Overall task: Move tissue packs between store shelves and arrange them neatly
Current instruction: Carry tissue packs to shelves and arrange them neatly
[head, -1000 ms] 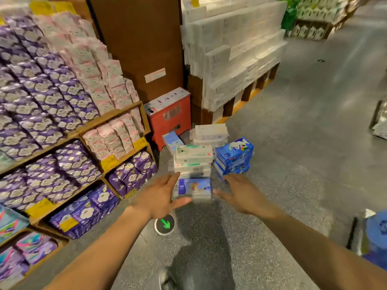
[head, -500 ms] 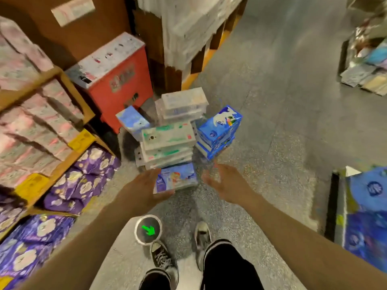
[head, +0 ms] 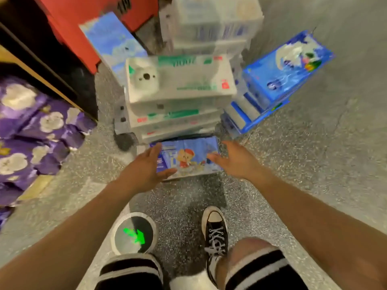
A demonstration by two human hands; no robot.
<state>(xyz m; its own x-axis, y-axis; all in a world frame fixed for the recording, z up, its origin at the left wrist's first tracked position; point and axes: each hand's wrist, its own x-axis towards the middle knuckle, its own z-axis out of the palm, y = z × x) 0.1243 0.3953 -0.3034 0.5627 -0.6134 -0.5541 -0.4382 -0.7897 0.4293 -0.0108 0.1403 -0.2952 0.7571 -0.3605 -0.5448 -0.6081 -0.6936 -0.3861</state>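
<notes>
A light-blue tissue pack (head: 188, 158) with a cartoon figure lies on the floor in front of me. My left hand (head: 144, 168) is at its left end, fingers spread, thumb under the near edge. My right hand (head: 234, 160) is at its right end, fingers straight, touching or nearly touching the pack. Behind it stands a stack of white-and-green tissue packs (head: 178, 84). To the right is a tilted pile of dark-blue packs (head: 278, 76). A light-blue box (head: 113, 42) leans at the back left.
Purple tissue packs (head: 35, 126) fill the low wooden shelf at left. A red box (head: 83, 24) stands behind the stacks, with more white packs (head: 209, 17) at the back. A round floor marker with a green arrow (head: 134, 233) lies by my shoes. Grey floor spreads to the right.
The view has tilted down and closed in on the floor stacks. Both hands have come to the two ends of the light-blue pack, the right hand now close against it.
</notes>
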